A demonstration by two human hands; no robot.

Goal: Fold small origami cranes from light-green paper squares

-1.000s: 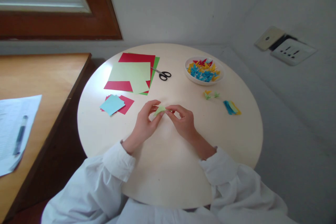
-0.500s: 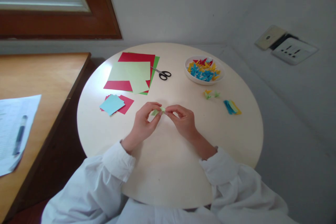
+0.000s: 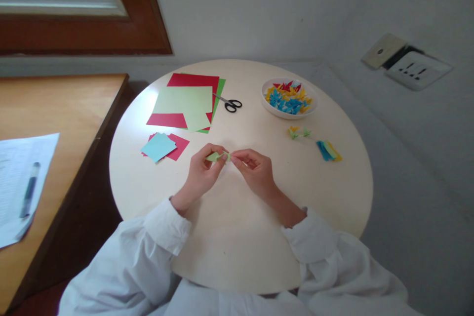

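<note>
Over the middle of the round white table (image 3: 237,252), a small folded piece of pale green paper (image 3: 214,156) is pinched between thumb and fingers of my left hand (image 3: 205,165). My right hand (image 3: 256,170) closes its fingertips on the paper's right end. The fingers partly hide the folds. To the left lie small paper squares (image 3: 158,147), light blue on top of red. Off to the right are tiny folded paper pieces (image 3: 299,133) in green and yellow, and a small stack of folded blue, green and yellow papers (image 3: 328,150).
A white dish (image 3: 270,110) of folded blue, yellow and red paper shapes stands at the back right. Black-handled scissors (image 3: 232,105) lie beside large green and red sheets (image 3: 185,98). On the wooden desk (image 3: 81,103) at left are a printed sheet (image 3: 15,168) and a pen (image 3: 29,190).
The green paper has turned between my fingers, with its left part now showing above my left thumb. My right fingers have shifted slightly at its right end.
</note>
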